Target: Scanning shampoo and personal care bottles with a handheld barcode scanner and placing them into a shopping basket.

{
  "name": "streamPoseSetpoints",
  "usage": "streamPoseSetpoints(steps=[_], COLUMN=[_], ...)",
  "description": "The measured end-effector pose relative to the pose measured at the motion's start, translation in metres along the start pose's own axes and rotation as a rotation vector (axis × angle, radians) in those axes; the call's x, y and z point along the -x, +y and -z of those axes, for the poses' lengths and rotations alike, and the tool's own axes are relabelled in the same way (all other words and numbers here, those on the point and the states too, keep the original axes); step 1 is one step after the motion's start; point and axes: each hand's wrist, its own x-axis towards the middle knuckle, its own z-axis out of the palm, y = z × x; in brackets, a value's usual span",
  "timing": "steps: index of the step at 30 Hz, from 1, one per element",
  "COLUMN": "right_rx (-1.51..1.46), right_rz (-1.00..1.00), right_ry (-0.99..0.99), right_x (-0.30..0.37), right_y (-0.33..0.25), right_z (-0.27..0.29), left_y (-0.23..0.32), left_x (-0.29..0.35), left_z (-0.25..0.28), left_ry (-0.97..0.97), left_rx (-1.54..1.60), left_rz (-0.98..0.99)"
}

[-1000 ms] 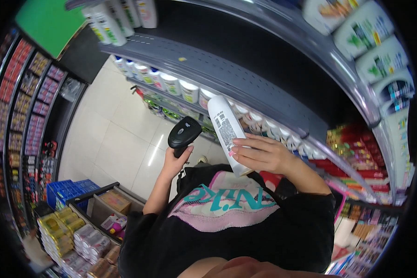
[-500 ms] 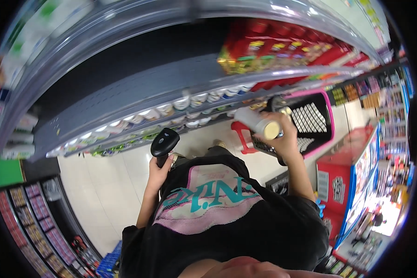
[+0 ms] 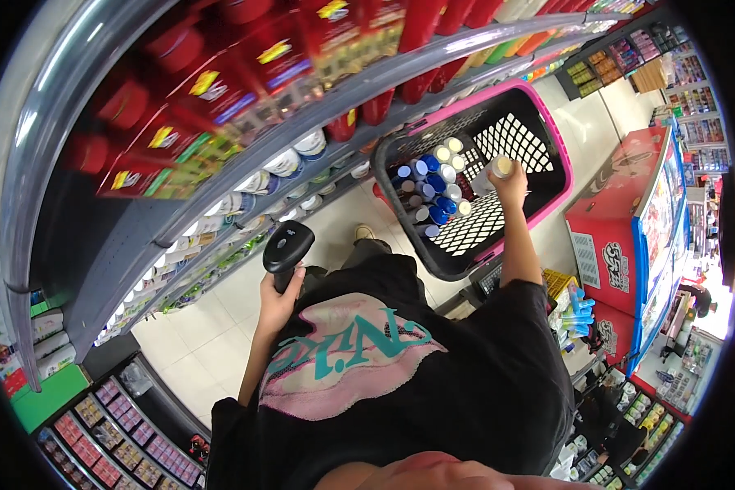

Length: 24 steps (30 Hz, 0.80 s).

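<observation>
My left hand (image 3: 279, 299) is wrapped round the handle of a black handheld barcode scanner (image 3: 288, 247), held upright in front of the shelves. On the right, my right hand (image 3: 512, 188) grips a pale bottle (image 3: 487, 179) with a cream cap, tilted over the inside of a black shopping basket (image 3: 559, 135) with a pink rim. Several bottles with blue, white and cream caps (image 3: 434, 193) stand grouped in the basket's left part. Whether the held bottle touches the basket floor I cannot tell.
Store shelves (image 3: 335, 110) with a clear curved edge run along the left and far side, holding red-capped bottles (image 3: 245, 61) above and white-lidded containers (image 3: 284, 162) lower down. A red and blue chest freezer (image 3: 616, 237) stands right of the basket. Pale floor tiles (image 3: 208, 343) lie below.
My view has turned right, and the basket now shows fully with its bottles. My right hand has carried the pale bottle over the basket. My left hand still holds the scanner.
</observation>
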Motion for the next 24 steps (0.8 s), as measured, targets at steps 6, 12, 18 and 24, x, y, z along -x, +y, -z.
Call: streamPoseSetpoints(steps=[6,12,18,24], right_rx=[0.095,0.097,0.050,-0.023], right_rz=[-0.310,-0.443,-0.417,-0.427], right_ry=[-0.225,-0.392,-0.414,-0.348], right_x=[0.004,0.016,0.030,0.036], right_y=[0.063,0.062,0.066,0.087], right_z=[-0.086,-0.132,-0.167,-0.187], left_y=[0.000,0.007,0.012,0.014], left_x=[0.010,0.015,0.018,0.021], left_z=[-0.026,-0.043,-0.050,-0.052], left_ry=[0.073,0.099,0.123,0.133], left_rx=[-0.131,-0.198,-0.199,-0.199], left_rz=[0.093,0.116,0.195,0.203])
